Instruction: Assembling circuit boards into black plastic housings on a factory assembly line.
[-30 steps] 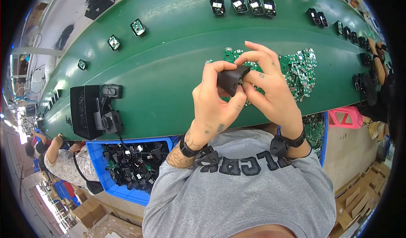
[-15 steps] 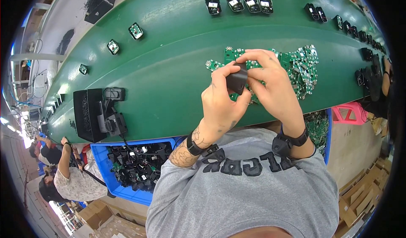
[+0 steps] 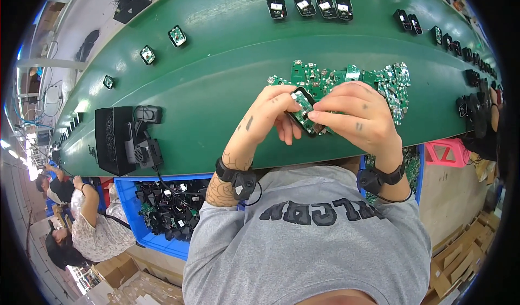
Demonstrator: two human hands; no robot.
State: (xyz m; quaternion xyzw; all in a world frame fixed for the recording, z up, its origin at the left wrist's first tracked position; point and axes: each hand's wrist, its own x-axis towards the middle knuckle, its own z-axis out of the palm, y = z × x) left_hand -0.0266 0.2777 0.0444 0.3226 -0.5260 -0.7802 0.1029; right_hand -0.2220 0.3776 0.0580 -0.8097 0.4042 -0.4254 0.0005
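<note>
Between my hands is a small black plastic housing (image 3: 311, 134) with a green circuit board (image 3: 301, 103) seated in its open face, tilted toward me. My left hand (image 3: 273, 110) is wrapped round the housing's left side, its thumb on the board's edge. My right hand (image 3: 360, 112) touches the board's right side with bunched fingertips; whether it also pinches a small part I cannot make out. Just beyond my hands a heap of loose green circuit boards (image 3: 400, 83) lies on the green table (image 3: 216, 99).
Black housings (image 3: 326, 7) stand along the far side, and several with boards (image 3: 176, 36) at left. A black box of screws (image 3: 112, 142) sits by a power tool (image 3: 146, 152). Below the edge are a blue bin of black parts (image 3: 127, 218) and a pink stool (image 3: 447, 152). Co-workers (image 3: 103, 240) sit left.
The housing has been turned over: its plain black outside faced up before, and now the board inside shows. My left hand has rolled with it, and my right fingertips have come down onto the board.
</note>
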